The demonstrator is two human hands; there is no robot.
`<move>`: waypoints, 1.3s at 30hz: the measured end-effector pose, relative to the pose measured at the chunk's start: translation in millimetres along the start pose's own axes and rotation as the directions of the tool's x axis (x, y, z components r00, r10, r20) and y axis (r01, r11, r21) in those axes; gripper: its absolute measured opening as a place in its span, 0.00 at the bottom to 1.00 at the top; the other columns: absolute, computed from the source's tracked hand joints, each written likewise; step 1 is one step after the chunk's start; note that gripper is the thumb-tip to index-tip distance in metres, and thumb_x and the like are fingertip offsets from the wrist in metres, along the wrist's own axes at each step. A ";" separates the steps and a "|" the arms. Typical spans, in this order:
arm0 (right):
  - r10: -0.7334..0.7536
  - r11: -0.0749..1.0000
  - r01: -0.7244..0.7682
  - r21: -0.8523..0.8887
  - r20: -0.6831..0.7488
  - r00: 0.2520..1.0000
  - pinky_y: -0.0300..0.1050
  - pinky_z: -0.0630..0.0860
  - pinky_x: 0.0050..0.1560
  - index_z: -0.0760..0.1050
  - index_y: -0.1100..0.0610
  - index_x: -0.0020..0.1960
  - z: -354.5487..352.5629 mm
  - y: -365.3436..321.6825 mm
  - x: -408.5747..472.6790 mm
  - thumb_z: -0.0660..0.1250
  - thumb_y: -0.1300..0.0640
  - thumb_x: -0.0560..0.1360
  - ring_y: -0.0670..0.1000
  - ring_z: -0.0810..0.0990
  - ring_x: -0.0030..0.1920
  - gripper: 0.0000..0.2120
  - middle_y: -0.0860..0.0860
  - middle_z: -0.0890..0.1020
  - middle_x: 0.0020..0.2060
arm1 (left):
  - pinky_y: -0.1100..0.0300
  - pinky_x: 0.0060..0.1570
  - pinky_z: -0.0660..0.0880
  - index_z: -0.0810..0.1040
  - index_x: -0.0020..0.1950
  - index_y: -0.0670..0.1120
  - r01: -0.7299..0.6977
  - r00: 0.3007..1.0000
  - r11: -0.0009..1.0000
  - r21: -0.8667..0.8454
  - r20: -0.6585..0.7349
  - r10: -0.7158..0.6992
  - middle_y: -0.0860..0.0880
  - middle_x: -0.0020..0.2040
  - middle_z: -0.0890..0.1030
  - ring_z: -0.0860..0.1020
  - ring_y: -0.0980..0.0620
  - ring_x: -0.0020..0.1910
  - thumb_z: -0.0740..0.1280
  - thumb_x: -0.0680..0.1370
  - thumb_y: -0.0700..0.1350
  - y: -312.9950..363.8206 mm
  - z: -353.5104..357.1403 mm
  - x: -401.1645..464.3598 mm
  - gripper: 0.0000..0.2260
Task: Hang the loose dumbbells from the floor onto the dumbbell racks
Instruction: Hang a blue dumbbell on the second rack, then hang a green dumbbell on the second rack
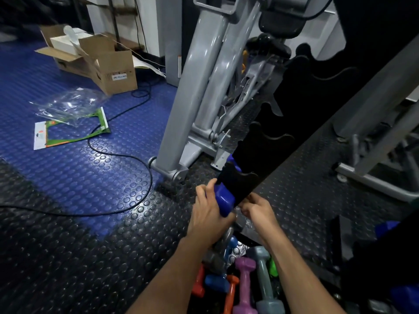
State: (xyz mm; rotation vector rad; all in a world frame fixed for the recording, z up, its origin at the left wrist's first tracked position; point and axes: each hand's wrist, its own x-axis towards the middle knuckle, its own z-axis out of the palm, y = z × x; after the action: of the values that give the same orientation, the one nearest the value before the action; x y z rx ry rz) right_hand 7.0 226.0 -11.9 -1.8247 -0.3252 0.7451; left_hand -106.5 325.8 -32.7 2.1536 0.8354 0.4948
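Rack [247, 184] cradle sits at one o'clock from the blue dumbbell [223, 201]; left hand [208, 214] grip wraps its near head, axis crosswise; right hand [258, 211] grip unclear, just beside.

Blue dumbbell [223, 201] glossy, smooth – rack [267, 141] matt black – floor [90, 177] studded rubber.

The black rack [267, 155] hides the far end of the blue dumbbell [223, 200] I grip and my right hand's [256, 209] fingertips. My forearms cover part of the floor pile [244, 286], cut off at the bottom edge.
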 end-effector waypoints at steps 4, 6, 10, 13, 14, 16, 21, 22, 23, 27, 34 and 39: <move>0.013 1.000 -0.013 0.004 0.037 0.999 0.38 0.73 0.44 0.80 0.51 0.63 -2.8 0.7 -2.3 0.62 0.72 0.72 0.42 0.81 0.44 0.25 0.48 0.87 0.54 | 0.47 0.63 0.75 0.47 0.81 0.51 0.017 0.999 0.999 -0.051 0.034 -0.015 0.48 0.69 0.58 0.72 0.44 0.65 0.77 0.70 0.54 -3.4 2.5 -5.8 0.50; 0.017 1.000 -0.018 0.012 0.050 0.999 0.35 0.72 0.42 0.79 0.52 0.65 -4.6 1.6 -3.7 0.62 0.72 0.73 0.39 0.80 0.42 0.26 0.47 0.87 0.54 | 0.49 0.64 0.74 0.47 0.82 0.51 0.046 0.998 0.993 -0.110 0.040 -0.041 0.49 0.70 0.58 0.71 0.45 0.68 0.78 0.70 0.53 -1.1 -0.4 -4.8 0.51; 0.027 1.000 -0.027 0.004 0.022 0.999 0.31 0.72 0.35 0.77 0.53 0.68 -7.1 0.9 -3.3 0.61 0.72 0.74 0.37 0.79 0.35 0.27 0.48 0.86 0.50 | 0.47 0.66 0.72 0.48 0.82 0.54 0.109 0.993 0.977 -0.185 0.060 -0.099 0.51 0.77 0.58 0.70 0.46 0.73 0.79 0.70 0.55 3.2 -6.6 -5.4 0.51; 0.030 0.999 -0.029 -0.030 0.021 0.999 0.32 0.74 0.38 0.76 0.51 0.69 -12.9 0.4 -5.2 0.63 0.68 0.77 0.40 0.82 0.43 0.23 0.48 0.85 0.54 | 0.45 0.70 0.71 0.47 0.83 0.54 0.191 0.982 0.941 -0.280 0.059 -0.181 0.50 0.80 0.58 0.70 0.47 0.74 0.82 0.66 0.57 -1.8 -9.1 -8.4 0.56; 0.036 0.998 -0.035 -0.046 0.017 0.999 0.33 0.75 0.41 0.76 0.52 0.69 -15.8 2.6 -6.1 0.63 0.67 0.78 0.43 0.83 0.49 0.22 0.47 0.84 0.57 | 0.45 0.71 0.70 0.48 0.83 0.54 0.240 0.971 0.918 -0.316 0.063 -0.232 0.50 0.80 0.60 0.71 0.47 0.73 0.82 0.64 0.58 -4.6 -8.5 -11.3 0.58; 0.045 0.993 -0.045 -0.109 -0.002 0.999 0.37 0.76 0.50 0.76 0.52 0.69 -21.9 10.4 -3.9 0.64 0.65 0.79 0.47 0.82 0.57 0.20 0.47 0.83 0.60 | 0.44 0.71 0.72 0.53 0.80 0.54 0.322 0.945 0.874 -0.365 0.065 -0.321 0.48 0.75 0.68 0.74 0.48 0.70 0.83 0.59 0.64 -10.2 -3.4 -18.1 0.59; 0.095 0.971 -0.103 -0.217 -0.045 0.994 0.47 0.79 0.57 0.81 0.51 0.61 -45.3 43.3 -2.1 0.67 0.58 0.79 0.50 0.83 0.55 0.12 0.47 0.85 0.53 | 0.56 0.51 0.74 0.69 0.57 0.50 0.474 0.879 0.852 -0.222 0.176 -0.443 0.51 0.48 0.79 0.78 0.53 0.46 0.80 0.70 0.54 -9.9 16.8 -42.2 0.25; 0.111 0.967 -0.121 -0.223 -0.056 0.992 0.47 0.79 0.57 0.82 0.51 0.60 -51.8 49.0 -5.5 0.67 0.59 0.79 0.49 0.82 0.54 0.12 0.47 0.85 0.53 | 0.57 0.49 0.73 0.70 0.56 0.49 0.489 0.867 0.852 -0.185 0.210 -0.452 0.52 0.46 0.80 0.79 0.52 0.45 0.78 0.71 0.53 -10.2 21.7 -46.0 0.22; 0.125 0.966 -0.138 -0.221 -0.072 0.990 0.47 0.78 0.59 0.82 0.52 0.60 -58.8 53.8 -10.2 0.66 0.59 0.79 0.49 0.82 0.55 0.11 0.47 0.84 0.54 | 0.58 0.49 0.73 0.72 0.55 0.49 0.490 0.861 0.859 -0.150 0.238 -0.450 0.51 0.46 0.81 0.79 0.50 0.46 0.78 0.72 0.53 -10.3 27.8 -49.5 0.20; 0.146 0.953 -0.175 -0.246 -0.131 0.981 0.50 0.77 0.65 0.84 0.51 0.54 -87.9 76.7 -22.7 0.68 0.60 0.78 0.50 0.82 0.57 0.09 0.48 0.85 0.55 | 0.58 0.49 0.74 0.79 0.53 0.49 0.446 0.863 0.891 -0.087 0.308 -0.402 0.50 0.49 0.84 0.81 0.50 0.50 0.77 0.71 0.51 -4.4 48.2 -57.4 0.14; 0.200 0.864 -0.286 -0.414 -0.240 0.950 0.44 0.77 0.53 0.85 0.56 0.47 -139.6 127.2 -54.3 0.67 0.57 0.78 0.55 0.83 0.52 0.07 0.53 0.86 0.47 | 0.52 0.52 0.82 0.79 0.41 0.50 0.437 0.819 0.897 -0.066 0.443 -0.366 0.47 0.43 0.85 0.84 0.47 0.46 0.77 0.70 0.50 8.6 98.7 -81.9 0.08; 0.228 0.736 -0.386 -0.556 -0.333 0.915 0.44 0.74 0.51 0.85 0.57 0.52 -167.3 175.1 -82.8 0.71 0.53 0.76 0.59 0.83 0.57 0.10 0.60 0.86 0.53 | 0.52 0.46 0.82 0.80 0.37 0.46 0.400 0.668 0.912 0.094 0.651 -0.360 0.45 0.40 0.84 0.86 0.42 0.47 0.75 0.68 0.52 17.9 154.2 -119.3 0.10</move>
State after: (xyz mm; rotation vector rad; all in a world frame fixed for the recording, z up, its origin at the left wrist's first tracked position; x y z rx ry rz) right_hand 26.4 -10.3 -108.6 -2.6195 -0.0940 0.6687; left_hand -95.4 154.2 -126.5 1.8149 0.8031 -0.4505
